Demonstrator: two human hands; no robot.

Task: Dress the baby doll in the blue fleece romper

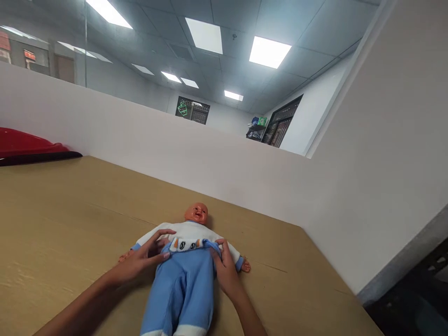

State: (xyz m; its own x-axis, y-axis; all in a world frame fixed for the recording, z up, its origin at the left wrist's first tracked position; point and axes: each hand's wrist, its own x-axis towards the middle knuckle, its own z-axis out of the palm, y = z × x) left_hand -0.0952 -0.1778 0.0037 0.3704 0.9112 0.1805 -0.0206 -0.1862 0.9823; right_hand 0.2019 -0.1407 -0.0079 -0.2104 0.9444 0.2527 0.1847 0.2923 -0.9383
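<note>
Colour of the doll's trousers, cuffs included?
The trousers are light blue, with white cuffs at the bottom edge of the head view, the only view.

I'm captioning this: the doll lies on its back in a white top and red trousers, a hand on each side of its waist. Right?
Not quite: the trousers are blue, not red, as the head view shows. The doll lies on its back in a white top, left hand and right hand at its waist.

From my station I see two bare hands, the left hand (144,255) and the right hand (227,274), with slim, tapering fingers (164,232); the left thumb (156,259) shows a short, rounded nail; the left forearm (89,295) and right forearm (248,309) are bare and slender.
</note>
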